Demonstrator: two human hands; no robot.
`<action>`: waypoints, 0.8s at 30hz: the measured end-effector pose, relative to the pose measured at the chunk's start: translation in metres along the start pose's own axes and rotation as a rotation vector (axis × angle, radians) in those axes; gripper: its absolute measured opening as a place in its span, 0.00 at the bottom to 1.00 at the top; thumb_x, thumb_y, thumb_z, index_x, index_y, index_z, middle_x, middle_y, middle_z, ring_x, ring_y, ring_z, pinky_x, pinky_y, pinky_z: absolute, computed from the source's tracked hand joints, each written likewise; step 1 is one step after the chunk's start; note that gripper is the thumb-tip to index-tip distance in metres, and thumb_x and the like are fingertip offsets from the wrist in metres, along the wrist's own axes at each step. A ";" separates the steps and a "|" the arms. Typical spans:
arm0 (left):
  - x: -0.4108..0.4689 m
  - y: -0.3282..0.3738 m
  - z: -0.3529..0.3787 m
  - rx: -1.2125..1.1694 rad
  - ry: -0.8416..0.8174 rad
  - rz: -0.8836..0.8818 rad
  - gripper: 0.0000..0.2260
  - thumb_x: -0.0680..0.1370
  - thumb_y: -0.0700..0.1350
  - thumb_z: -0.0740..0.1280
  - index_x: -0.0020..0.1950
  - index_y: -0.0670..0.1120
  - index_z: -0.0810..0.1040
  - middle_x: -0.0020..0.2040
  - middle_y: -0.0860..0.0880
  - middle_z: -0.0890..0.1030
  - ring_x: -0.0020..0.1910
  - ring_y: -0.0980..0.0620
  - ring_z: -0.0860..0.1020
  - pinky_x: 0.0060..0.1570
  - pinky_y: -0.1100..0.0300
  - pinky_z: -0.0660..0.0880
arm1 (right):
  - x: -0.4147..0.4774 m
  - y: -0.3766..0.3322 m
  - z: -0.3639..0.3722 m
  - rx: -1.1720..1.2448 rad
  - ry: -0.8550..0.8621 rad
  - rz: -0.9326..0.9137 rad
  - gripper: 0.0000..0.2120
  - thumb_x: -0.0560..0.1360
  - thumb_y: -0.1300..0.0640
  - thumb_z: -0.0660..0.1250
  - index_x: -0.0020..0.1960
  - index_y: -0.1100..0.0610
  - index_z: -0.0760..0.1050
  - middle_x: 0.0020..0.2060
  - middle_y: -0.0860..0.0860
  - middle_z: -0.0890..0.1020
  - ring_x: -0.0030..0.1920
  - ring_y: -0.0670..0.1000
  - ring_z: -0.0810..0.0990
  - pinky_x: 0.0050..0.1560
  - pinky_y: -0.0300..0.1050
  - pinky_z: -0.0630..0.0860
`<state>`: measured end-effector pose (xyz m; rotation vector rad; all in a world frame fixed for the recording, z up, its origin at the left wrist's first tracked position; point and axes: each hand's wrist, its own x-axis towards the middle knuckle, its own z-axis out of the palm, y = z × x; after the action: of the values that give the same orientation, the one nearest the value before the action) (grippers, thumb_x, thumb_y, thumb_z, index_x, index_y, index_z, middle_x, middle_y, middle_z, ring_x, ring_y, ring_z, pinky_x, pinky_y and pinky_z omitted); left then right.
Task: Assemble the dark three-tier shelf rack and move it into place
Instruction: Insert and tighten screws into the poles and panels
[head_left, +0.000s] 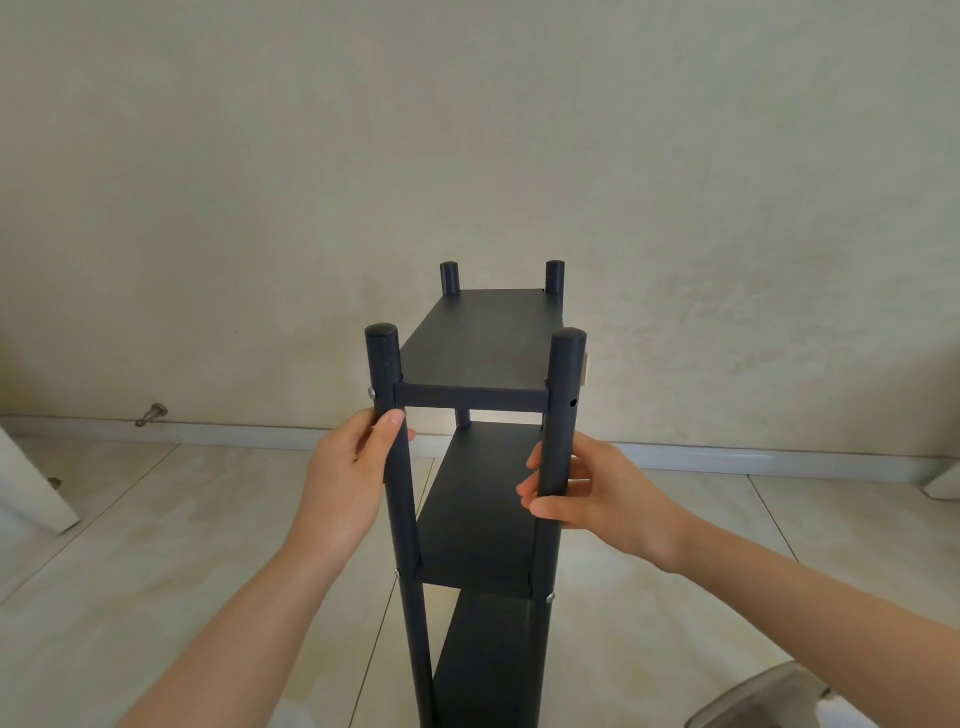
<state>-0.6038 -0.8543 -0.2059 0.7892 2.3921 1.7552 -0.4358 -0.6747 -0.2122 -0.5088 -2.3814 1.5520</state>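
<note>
Beige tiled floor (156, 545) meets a plaster wall (260, 182) behind the rack (483, 343)

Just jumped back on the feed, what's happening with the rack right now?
A person holds the dark three-tier shelf rack upright in front of a plain wall. The left hand grips the near left post just under the top shelf; the right hand grips the near right post slightly lower. A screw shows on the left post, while the matching hole looks empty.

Home rm, tiled floor (156, 545), plaster wall (208, 156), white skirting (727, 458), door stop (151, 414)
</note>
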 end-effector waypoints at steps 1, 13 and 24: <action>-0.002 -0.001 -0.002 -0.001 -0.007 -0.004 0.10 0.83 0.55 0.60 0.47 0.59 0.79 0.43 0.64 0.83 0.49 0.59 0.81 0.47 0.61 0.77 | -0.001 0.000 0.001 -0.001 -0.011 0.004 0.14 0.73 0.64 0.74 0.53 0.53 0.74 0.46 0.49 0.86 0.48 0.48 0.85 0.53 0.45 0.82; -0.011 -0.011 -0.010 -0.087 -0.082 -0.140 0.09 0.83 0.53 0.62 0.55 0.53 0.80 0.52 0.56 0.84 0.54 0.57 0.80 0.61 0.53 0.77 | -0.004 0.005 0.012 -0.090 -0.046 0.039 0.09 0.77 0.63 0.69 0.53 0.52 0.76 0.51 0.49 0.84 0.54 0.49 0.83 0.60 0.49 0.79; -0.028 -0.007 0.009 -0.104 0.305 -0.192 0.11 0.77 0.51 0.72 0.42 0.47 0.75 0.39 0.48 0.81 0.42 0.48 0.82 0.41 0.60 0.74 | -0.001 0.008 0.014 -0.112 -0.034 0.049 0.12 0.76 0.59 0.71 0.59 0.54 0.77 0.54 0.50 0.84 0.54 0.50 0.83 0.58 0.50 0.80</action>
<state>-0.5788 -0.8607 -0.2221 0.2834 2.4285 2.0210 -0.4394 -0.6836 -0.2256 -0.5728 -2.5103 1.4641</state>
